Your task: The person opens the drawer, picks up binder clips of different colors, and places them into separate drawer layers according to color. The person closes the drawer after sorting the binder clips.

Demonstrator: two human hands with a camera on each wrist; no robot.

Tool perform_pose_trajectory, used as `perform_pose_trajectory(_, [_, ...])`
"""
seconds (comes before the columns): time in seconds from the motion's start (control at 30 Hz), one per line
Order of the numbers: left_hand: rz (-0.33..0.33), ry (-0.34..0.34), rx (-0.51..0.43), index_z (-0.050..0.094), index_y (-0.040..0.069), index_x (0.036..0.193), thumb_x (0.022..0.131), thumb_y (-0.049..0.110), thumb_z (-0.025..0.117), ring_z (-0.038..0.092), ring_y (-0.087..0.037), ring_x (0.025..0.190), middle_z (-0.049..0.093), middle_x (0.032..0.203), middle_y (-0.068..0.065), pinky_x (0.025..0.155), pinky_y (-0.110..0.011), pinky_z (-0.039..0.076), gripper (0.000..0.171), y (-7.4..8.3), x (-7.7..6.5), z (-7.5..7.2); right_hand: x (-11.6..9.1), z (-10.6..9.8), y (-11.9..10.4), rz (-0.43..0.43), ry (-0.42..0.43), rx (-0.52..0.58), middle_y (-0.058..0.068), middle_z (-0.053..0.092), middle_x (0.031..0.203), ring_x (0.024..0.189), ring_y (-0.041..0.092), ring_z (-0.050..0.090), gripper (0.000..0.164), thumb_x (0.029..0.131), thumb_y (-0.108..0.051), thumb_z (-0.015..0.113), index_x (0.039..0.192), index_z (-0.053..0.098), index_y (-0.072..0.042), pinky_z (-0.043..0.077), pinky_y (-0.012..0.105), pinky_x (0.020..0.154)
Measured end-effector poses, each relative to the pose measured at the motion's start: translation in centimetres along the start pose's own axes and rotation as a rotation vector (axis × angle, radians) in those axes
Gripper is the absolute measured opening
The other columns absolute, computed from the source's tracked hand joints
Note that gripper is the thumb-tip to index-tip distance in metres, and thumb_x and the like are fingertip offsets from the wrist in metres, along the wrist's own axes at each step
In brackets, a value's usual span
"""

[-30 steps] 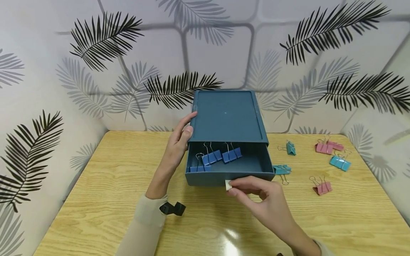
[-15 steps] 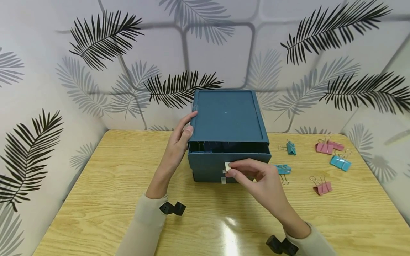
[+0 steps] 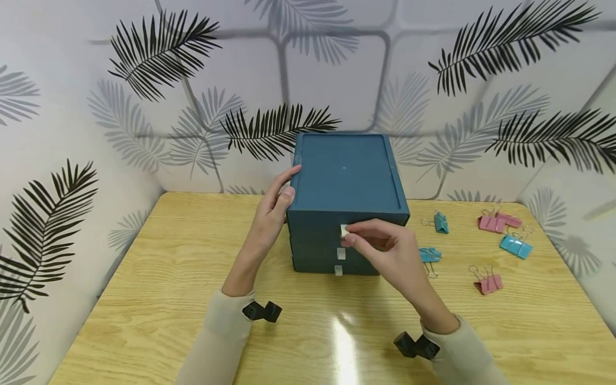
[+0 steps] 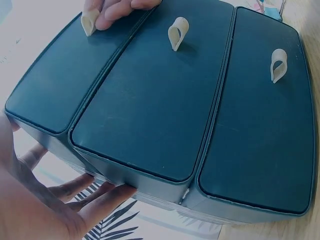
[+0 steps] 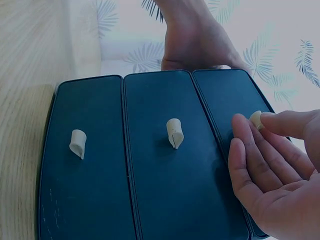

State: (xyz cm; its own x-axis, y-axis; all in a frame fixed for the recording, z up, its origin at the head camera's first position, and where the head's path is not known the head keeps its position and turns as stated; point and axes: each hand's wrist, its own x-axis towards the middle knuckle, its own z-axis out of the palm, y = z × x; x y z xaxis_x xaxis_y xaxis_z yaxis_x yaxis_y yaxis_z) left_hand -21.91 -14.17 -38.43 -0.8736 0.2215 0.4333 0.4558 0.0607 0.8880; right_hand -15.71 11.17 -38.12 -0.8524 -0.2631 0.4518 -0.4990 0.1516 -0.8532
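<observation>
A dark blue box of three stacked drawers (image 3: 344, 176) stands on the table, all of its drawer fronts flush. My left hand (image 3: 269, 216) rests against the box's left side, its fingers extended along the wall in the left wrist view. With thumb and fingers, my right hand (image 3: 392, 248) pinches the small white loop pull tab (image 5: 256, 120) on the top drawer. The middle drawer's pull tab (image 4: 178, 33) and the bottom drawer's pull tab (image 4: 279, 65) stick out free below it. The inside of the drawers is hidden.
Several binder clips lie right of the box: a teal clip (image 3: 440, 222), another teal clip (image 3: 430, 254) partly behind my right hand, a blue clip (image 3: 516, 246), and pink ones such as this pink clip (image 3: 490, 283). A patterned wall (image 3: 332, 85) rises behind the table (image 3: 168, 299).
The top drawer, open with blue binder clips showing inside, has slid back into the box and is closed. My right hand moved away from me with its tab; my left hand stayed put.
</observation>
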Motion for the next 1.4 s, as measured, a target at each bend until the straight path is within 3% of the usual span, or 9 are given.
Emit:
perform_pose_trajectory(0.1, [0.001,0.012,0.023,0.041,0.025,0.158,0.11,0.032,0.038,0.025,-0.02,0.048,0.043,0.151,-0.001,0.049,-0.031,0.03,0.049,0.1,0.1,0.0,0.3,-0.1,0.1,-0.003,0.001,0.012,0.004,0.078,0.096,0.088,0.024,0.075,0.017,0.096,-0.005,0.072,0.112,0.077,-0.008,0.06,0.032,0.079])
perform_pose_trajectory(0.2, [0.005,0.012,0.029,0.041,0.024,0.158,0.111,0.033,0.038,0.031,-0.018,0.051,0.04,0.155,0.0,0.052,-0.032,0.031,0.049,0.1,0.1,0.0,0.4,-0.1,0.2,-0.002,-0.005,0.019,0.005,0.078,0.097,0.088,0.026,0.075,0.017,0.096,-0.005,0.071,0.112,0.077,-0.008,0.06,0.032,0.079])
perform_pose_trajectory(0.3, [0.009,0.012,0.024,0.04,0.023,0.159,0.111,0.033,0.038,0.059,-0.016,0.089,0.034,0.161,0.002,0.074,-0.036,0.044,0.049,0.0,0.0,0.0,0.4,-0.2,0.3,-0.008,-0.014,0.016,0.006,0.078,0.098,0.089,0.024,0.075,0.018,0.097,-0.004,0.07,0.113,0.077,-0.008,0.06,0.032,0.079])
perform_pose_trajectory(0.4, [0.019,0.014,0.013,0.04,0.023,0.159,0.111,0.033,0.038,0.043,-0.021,0.134,0.028,0.166,0.003,0.099,-0.047,0.038,0.05,0.0,0.1,0.1,0.4,-0.3,0.2,-0.018,-0.027,0.015,0.005,0.078,0.1,0.09,0.021,0.075,0.019,0.097,-0.004,0.069,0.115,0.076,-0.008,0.06,0.032,0.081])
perform_pose_trajectory(0.6, [0.023,0.015,0.015,0.039,0.023,0.159,0.111,0.032,0.039,0.051,-0.02,0.096,0.031,0.163,0.004,0.085,-0.044,0.034,0.049,0.0,0.0,0.1,-0.3,-0.5,0.3,-0.017,-0.035,0.027,0.007,0.077,0.103,0.091,0.021,0.075,0.022,0.097,-0.002,0.068,0.119,0.073,-0.006,0.059,0.032,0.084])
perform_pose_trajectory(0.67, [0.016,0.018,0.021,0.04,0.024,0.159,0.111,0.032,0.039,0.049,-0.017,0.081,0.054,0.136,-0.003,0.075,-0.04,0.037,0.049,0.1,0.0,0.1,-0.7,-0.7,0.5,-0.014,-0.038,0.023,0.007,0.077,0.103,0.09,0.021,0.074,0.021,0.097,-0.001,0.068,0.118,0.073,-0.005,0.059,0.032,0.083])
perform_pose_trajectory(0.8, [0.01,0.019,0.037,0.041,0.024,0.159,0.111,0.031,0.039,0.029,-0.016,0.054,0.055,0.121,-0.005,0.06,-0.034,0.031,0.049,0.1,0.0,0.1,-1.5,-0.9,1.0,0.03,-0.068,-0.006,0.008,0.077,0.102,0.089,0.022,0.075,0.019,0.097,-0.002,0.069,0.116,0.073,-0.003,0.06,0.031,0.079])
perform_pose_trajectory(1.07, [0.005,0.014,0.038,0.041,0.025,0.158,0.111,0.03,0.038,0.029,-0.011,0.052,0.05,0.132,-0.007,0.053,-0.031,0.029,0.048,0.1,-0.1,0.1,-2.5,-0.3,2.9,0.209,-0.189,-0.09,0.007,0.076,0.104,0.087,0.015,0.075,0.025,0.098,-0.014,0.071,0.123,0.071,-0.009,0.061,0.037,0.078])
perform_pose_trajectory(1.4, [0.015,0.012,0.045,0.04,0.021,0.159,0.111,0.029,0.037,0.035,-0.018,0.06,0.035,0.161,-0.002,0.064,-0.036,0.035,0.049,0.1,-0.1,0.3,-2.8,1.3,4.1,0.165,-0.119,-0.036,0.008,0.075,0.11,0.096,0.018,0.074,0.024,0.097,-0.014,0.072,0.121,0.072,-0.008,0.06,0.031,0.082])
